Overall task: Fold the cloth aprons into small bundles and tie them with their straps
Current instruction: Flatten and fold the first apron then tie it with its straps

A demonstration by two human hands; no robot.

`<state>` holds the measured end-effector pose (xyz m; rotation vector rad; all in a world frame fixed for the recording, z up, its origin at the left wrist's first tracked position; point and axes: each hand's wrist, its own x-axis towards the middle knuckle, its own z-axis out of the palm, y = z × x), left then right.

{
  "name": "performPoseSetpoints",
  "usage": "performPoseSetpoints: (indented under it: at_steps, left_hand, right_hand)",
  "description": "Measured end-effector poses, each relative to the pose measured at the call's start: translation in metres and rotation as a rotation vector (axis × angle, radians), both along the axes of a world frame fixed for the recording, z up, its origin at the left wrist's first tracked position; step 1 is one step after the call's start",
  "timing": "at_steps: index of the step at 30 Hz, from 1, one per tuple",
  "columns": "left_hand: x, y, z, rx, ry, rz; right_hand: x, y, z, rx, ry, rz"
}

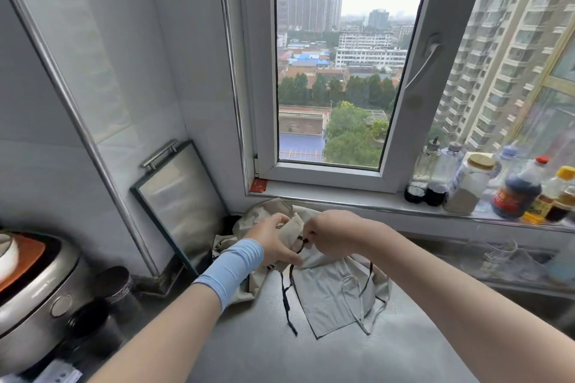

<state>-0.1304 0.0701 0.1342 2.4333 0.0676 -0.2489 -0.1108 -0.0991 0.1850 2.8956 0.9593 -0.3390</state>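
**Log:** Where's the bundle, taken from the window sill (342, 200)?

**Op:** Just below the sill, near its left end, lifted off the desk (280, 357). The beige apron (292, 225) is bunched small between both hands.

**Log:** Grips?

**Op:** Left hand (272, 241): grip closed round the bundle. Right hand (331, 232): grip pinching the dark strap (285, 295) at the bundle's right face. I read this as the tying step.

**Log:** Strap direction?

**Op:** Long axis runs away from the sill, toward me. The loose tail trails onto the desk below the left hand. The right hand is nearer the strap's upper part, so I judge it wraps while the left steadies.

**Log:** Other cloth?

**Op:** Grey apron (326, 295) lies flat on the desk, farther from the sill, beneath the right wrist, not yet folded.
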Motion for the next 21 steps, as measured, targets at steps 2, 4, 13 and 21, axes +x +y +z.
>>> performPoseSetpoints:
  at_steps: [2,4,13,21]
  left_hand:
    - [-0.002,-0.005,0.0,0.097,0.052,-0.086]
    - [-0.006,-0.014,0.002,0.12,0.086,-0.126]
    - [-0.014,-0.011,-0.036,-0.348,0.066,-0.009]
    - [-0.016,-0.005,-0.04,-0.863,0.176,0.466]
  right_hand:
    - [0.005,0.001,0.008,-0.014,-0.08,0.126]
    - [0.011,0.004,0.01,0.032,-0.135,0.203]
    - [0.04,0.002,-0.026,0.365,-0.169,0.137]
    - [0.015,0.016,-0.08,1.305,0.662,-0.696]
